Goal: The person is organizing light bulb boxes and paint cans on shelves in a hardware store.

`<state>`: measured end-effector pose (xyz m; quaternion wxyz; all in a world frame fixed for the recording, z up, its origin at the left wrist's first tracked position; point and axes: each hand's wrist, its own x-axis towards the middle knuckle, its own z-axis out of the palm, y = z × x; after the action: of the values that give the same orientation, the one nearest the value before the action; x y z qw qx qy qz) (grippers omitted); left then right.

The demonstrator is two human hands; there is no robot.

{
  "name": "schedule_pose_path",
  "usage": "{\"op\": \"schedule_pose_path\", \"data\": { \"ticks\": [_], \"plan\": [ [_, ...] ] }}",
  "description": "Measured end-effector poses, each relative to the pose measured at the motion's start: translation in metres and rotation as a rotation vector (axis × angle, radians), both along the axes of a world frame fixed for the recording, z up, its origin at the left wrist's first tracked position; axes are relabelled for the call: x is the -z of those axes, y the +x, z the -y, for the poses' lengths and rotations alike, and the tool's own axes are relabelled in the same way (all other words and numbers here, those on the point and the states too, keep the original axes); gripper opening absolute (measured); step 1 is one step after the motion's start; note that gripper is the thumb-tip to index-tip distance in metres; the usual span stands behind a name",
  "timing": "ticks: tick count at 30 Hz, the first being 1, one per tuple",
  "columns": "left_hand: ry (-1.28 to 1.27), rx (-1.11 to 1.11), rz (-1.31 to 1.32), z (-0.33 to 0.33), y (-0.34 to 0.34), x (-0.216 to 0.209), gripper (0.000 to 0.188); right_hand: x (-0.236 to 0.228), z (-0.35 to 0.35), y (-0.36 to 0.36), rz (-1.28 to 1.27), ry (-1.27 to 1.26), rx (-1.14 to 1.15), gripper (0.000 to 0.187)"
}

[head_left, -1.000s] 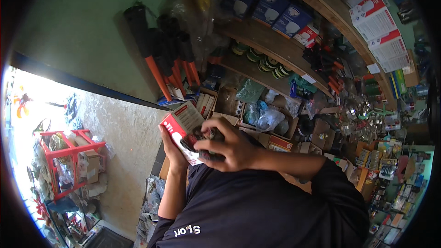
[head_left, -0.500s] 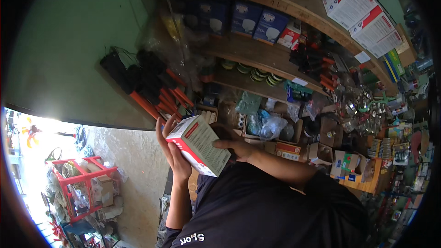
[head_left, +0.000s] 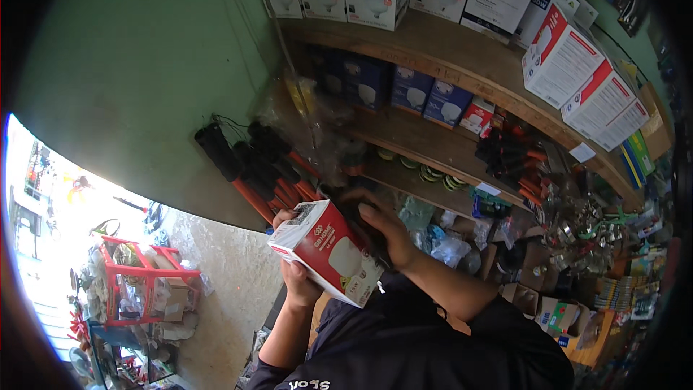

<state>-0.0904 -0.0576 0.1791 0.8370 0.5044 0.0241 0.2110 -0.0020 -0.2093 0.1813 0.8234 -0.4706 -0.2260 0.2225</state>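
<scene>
Red-and-white rectangular cardboard box (head_left: 328, 251), tilted; left hand (head_left: 300, 285) pinching it, eight o'clock; right hand (head_left: 391, 230) clasping dark, blurred object (head_left: 367, 231), three o'clock.

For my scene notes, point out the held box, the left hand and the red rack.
Held box (head_left: 330, 254): head view, on its red front face.
Left hand (head_left: 302, 287): head view, near the thumb's base.
Red rack (head_left: 164, 272): head view, on a horizontal bar.

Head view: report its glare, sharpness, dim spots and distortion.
Head view: glare washes out the opening at left; head view: the held box looks fairly crisp, the green wall dim; head view: the upper shelf bows into an arc, corners black.
</scene>
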Motion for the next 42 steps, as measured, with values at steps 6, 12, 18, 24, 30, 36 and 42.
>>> {"op": "schedule_pose_path", "data": {
  "ticks": [6,12,18,24,30,36,42],
  "plan": [
    [-0.201,0.111,0.084,-0.014,0.013,0.009,0.079,0.014,0.028,-0.035,-0.282,0.047,-0.157,0.045],
    [0.037,-0.040,0.056,0.032,0.016,-0.019,0.091,0.015,0.037,-0.005,-0.293,0.192,-0.159,0.042],
    [0.199,-0.098,0.053,0.040,0.062,-0.069,0.093,0.065,0.088,-0.003,-0.407,0.002,-0.324,0.036],
    [0.389,-0.140,0.391,0.117,0.174,-0.168,0.071,0.101,0.099,0.006,-0.152,-0.258,0.097,0.027],
    [0.939,-0.560,0.668,0.209,0.298,-0.175,0.067,0.154,0.123,0.028,-0.283,-0.167,0.383,0.024],
    [0.882,-0.468,0.454,0.266,0.330,-0.153,0.066,0.139,0.167,0.053,-0.090,-0.385,0.553,0.026],
    [0.897,-0.283,0.580,0.254,0.335,-0.130,0.072,0.124,0.190,0.105,0.311,-0.570,0.738,0.025]
  ]
}}
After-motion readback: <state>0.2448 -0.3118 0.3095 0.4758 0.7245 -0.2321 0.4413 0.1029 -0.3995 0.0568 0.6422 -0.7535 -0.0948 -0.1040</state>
